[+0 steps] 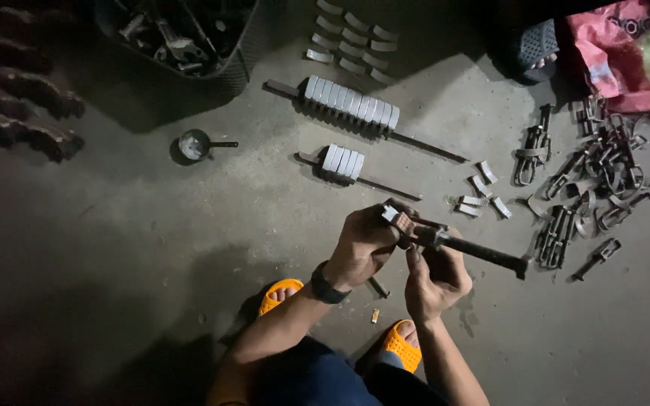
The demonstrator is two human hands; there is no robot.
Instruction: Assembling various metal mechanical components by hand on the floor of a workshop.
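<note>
Left hand [366, 244]: fingers clenched around a small pale metal block [390, 213] at the near end of a thin dark metal rod [434, 223]; a dark band sits on the wrist.
Right hand [434, 280]: fingers closed on the handle of a dark metal hammer-like tool [483, 254], whose shaft runs right and ends in a blunt head just above the floor.
Held work: rod and block sit between the two hands, above the grey concrete floor [129, 248], in front of the person's orange slippers [280, 293].
Loaded rods: a long rod threaded with a row of pale metal plates [351, 105] lies further out; a shorter rod with fewer plates [342, 162] lies between it and the hands.
Loose plates: a few pale plates [479, 197] lie just right of the hands; more lie in rows [351, 41] near the top.
Clamps: a heap of dark metal brackets [596, 180] lies at the right.
Left side: a small round pan with a handle [195, 144] lies well apart from the hands.
Top left: a dark basket of metal parts [182, 34].
</note>
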